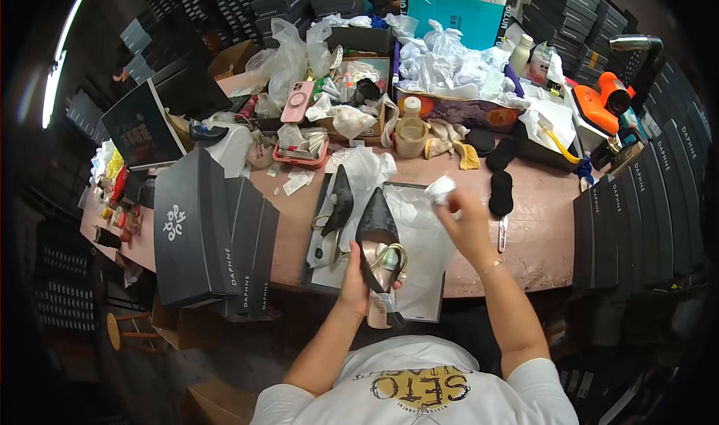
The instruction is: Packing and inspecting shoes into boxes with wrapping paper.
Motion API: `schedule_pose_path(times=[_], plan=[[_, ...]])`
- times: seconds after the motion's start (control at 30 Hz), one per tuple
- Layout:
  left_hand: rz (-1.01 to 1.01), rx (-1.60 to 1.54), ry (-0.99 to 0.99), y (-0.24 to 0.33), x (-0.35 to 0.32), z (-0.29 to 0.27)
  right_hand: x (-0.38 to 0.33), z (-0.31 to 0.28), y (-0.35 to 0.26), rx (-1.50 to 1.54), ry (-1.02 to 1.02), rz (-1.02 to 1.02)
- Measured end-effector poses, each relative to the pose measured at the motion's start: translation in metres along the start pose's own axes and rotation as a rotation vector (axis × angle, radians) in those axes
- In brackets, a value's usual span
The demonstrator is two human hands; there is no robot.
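Note:
My left hand [354, 288] is closed around a black pointed slingback shoe [377, 220] with a gold-coloured ring-shaped trim [401, 260]. The shoe's toe points away from me, and something pale shows inside it. My right hand [466, 221] is raised to the right of the shoe, its fingers pinching a small white wad [440, 189], paper or cloth. A matching black shoe [341, 200] lies to the left in an open shoe box. White tissue paper [423, 264] spreads over the box under both hands.
Dark shoe boxes stand upright on the left [191, 230] and right [651, 200]. Behind the work lie a jar of liquid [411, 133], black pads [500, 193], a small blade tool [502, 234], a red tray [301, 159], a pink phone [298, 101] and a carton of crumpled paper [449, 65].

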State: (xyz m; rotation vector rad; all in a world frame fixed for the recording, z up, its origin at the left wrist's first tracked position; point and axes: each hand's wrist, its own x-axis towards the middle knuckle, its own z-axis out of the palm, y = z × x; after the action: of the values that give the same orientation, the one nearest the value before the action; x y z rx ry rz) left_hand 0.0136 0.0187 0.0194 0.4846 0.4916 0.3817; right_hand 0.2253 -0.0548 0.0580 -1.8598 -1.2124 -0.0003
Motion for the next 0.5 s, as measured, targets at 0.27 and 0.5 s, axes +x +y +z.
schedule_pose_path(times=[0.27, 0.5], plan=[[0.052, 0.007, 0.159, 0.001, -0.007, -0.001, -0.025, 0.011, -0.025, 0.120, -0.319, -0.213], [0.285, 0.288, 0.042, -0.019, -0.007, -0.006, -0.040, 0.021, -0.045, 0.024, -0.640, -0.162]])
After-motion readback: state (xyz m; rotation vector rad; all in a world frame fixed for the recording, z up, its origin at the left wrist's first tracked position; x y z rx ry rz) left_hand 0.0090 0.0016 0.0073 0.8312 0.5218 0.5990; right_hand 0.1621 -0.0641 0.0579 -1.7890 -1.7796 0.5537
